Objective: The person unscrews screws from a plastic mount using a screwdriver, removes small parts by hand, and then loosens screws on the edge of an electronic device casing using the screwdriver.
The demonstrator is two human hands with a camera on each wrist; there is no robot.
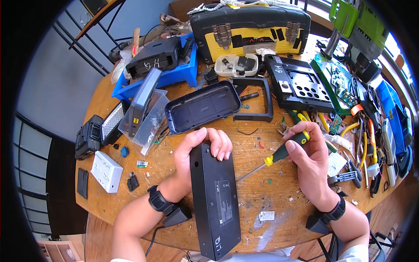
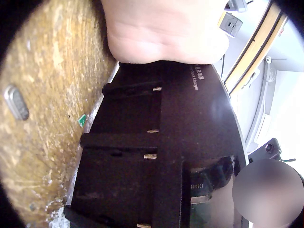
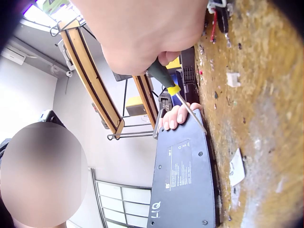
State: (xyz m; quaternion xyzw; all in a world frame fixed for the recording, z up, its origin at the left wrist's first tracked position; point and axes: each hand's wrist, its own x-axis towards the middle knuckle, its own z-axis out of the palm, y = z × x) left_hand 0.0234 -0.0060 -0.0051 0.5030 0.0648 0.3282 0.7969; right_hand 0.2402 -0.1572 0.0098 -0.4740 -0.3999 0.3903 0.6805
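My left hand [image 1: 185,153] grips the upper end of a black battery charger [image 1: 214,196], fingers bent over its top edge. The charger stands tilted, its labelled back with corner screw holes facing the head camera. On its other face, in the left wrist view, are bays with metal contacts and a dark display window [image 2: 209,190]. Between right thumb and fingers, my right hand [image 1: 313,163] holds a screwdriver [image 1: 286,150] with a green and yellow handle. Its thin shaft [image 3: 189,110] slants to the charger's edge, the tip right by a corner of the back.
Behind stand a dark plastic cover [image 1: 203,107], a black frame [image 1: 268,100] and a yellow-black toolbox [image 1: 257,32]. A blue bin [image 1: 174,78] is at the back left, a white box [image 1: 106,171] at the left. Pliers and other tools [image 1: 364,144] crowd the right side.
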